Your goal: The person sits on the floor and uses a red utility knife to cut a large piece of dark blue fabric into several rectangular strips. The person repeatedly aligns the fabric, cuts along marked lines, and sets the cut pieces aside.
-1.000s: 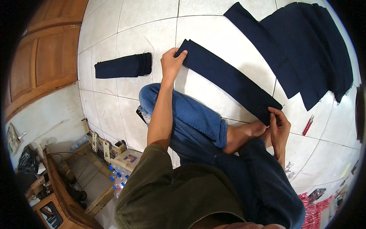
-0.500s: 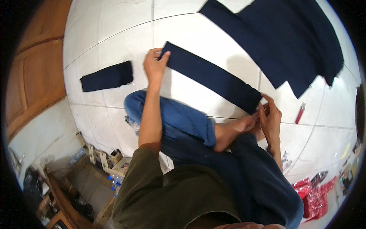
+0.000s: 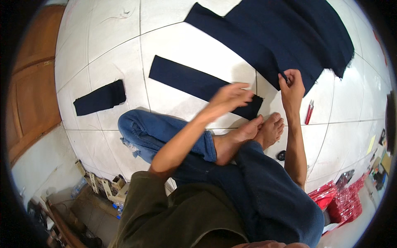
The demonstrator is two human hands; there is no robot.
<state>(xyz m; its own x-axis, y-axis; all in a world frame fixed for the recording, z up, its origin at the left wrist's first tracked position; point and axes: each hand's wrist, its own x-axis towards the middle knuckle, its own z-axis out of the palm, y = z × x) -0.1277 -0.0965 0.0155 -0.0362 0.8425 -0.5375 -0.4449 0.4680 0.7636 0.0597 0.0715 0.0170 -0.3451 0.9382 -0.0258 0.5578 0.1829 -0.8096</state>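
A long navy fabric strip (image 3: 186, 77) lies flat on the floor in front of my feet. My left hand (image 3: 231, 98) is over its right part, blurred by motion, fingers apart and gripping nothing. At the right, my right hand (image 3: 292, 82) pinches the near edge of the large navy fabric piece (image 3: 285, 37) between thumb and fingers, and that edge is slightly lifted. The large piece spreads across the upper right, its right side frayed. A shorter folded navy fabric piece (image 3: 100, 98) rests by itself at the left.
Red-handled thread snips (image 3: 309, 112) lie to the right of my right hand. A small round black object (image 3: 281, 155) is beside my foot. Red shiny plastic packaging (image 3: 343, 202) sits at the lower right. A wooden door (image 3: 35, 78) stands along the left, above a cluttered shelf (image 3: 89, 194).
Both hands have let go of the long strip, which now lies on the floor. My left hand swung right across it; my right hand moved up and took hold of the large piece's edge.
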